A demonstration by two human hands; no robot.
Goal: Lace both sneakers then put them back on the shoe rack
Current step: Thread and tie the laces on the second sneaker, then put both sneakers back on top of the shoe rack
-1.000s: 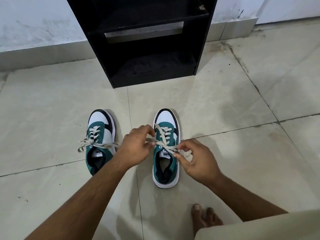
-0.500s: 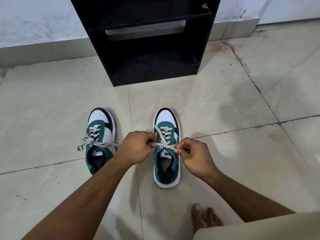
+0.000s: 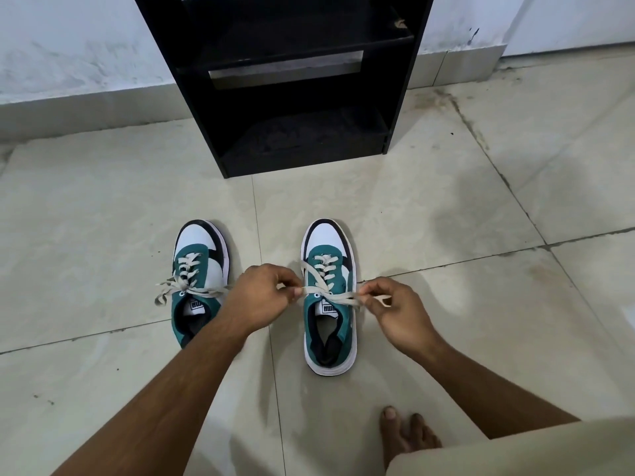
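- on the tiled floor (image 3: 103, 207), in front of the black shoe rack (image 3: 281, 97), we have both sneakers standing side by side, toes toward the rack, well apart from its base.
- left sneaker (image 3: 199, 269): lace threaded up through the eyelets, ends crossed near the tongue and lying loose to either side; we cannot tell if a knot holds them.
- right sneaker (image 3: 328, 297): lace (image 3: 323, 283) also threaded up the eyelets; its two ends are pulled out sideways across the top.
- left hand (image 3: 261, 297): grip pressed together, fingertips pinching the left end of that lace, just beside the shoe.
- right hand (image 3: 398, 310): grip likewise pinching the right end, on the shoe's other side.
- our reading: threading looks done on both shoes; the step in hand is drawing the right sneaker's lace snug and tying it.
- left to do, as we judge it: finish that tie, check the left sneaker's ends, then lift both shoes onto the rack; both visible shelves hold no shoes.
- bare toes (image 3: 405, 434) show at the lower right, clear of the shoes.
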